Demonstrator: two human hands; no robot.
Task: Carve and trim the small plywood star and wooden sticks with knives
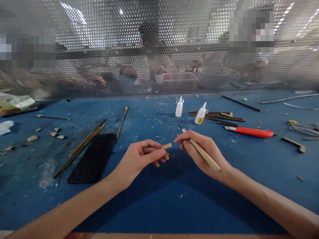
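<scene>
Between thumb and fingers, my left hand (147, 153) pinches a small pale wood piece (166, 146); part of it is hidden behind the fingertips. My right hand (203, 151) is closed around a carving tool (205, 155) with a light wooden handle and a thin dark metal tip, held like a pen. The tip points up and away, apart from the wood piece. Left of my left hand lies a black phone (92, 159). Two white glue bottles (179, 108) stand beyond my hands, the nearer glue bottle (200, 114) bearing a yellow label.
A red utility knife (254, 131) with its blade out lies at the right. Thin dark sticks (219, 116) are bundled behind it, and more sticks (82, 146) lie by the phone. Wood chips (32, 138) are scattered left. A perforated metal screen (159, 76) closes off the table's back.
</scene>
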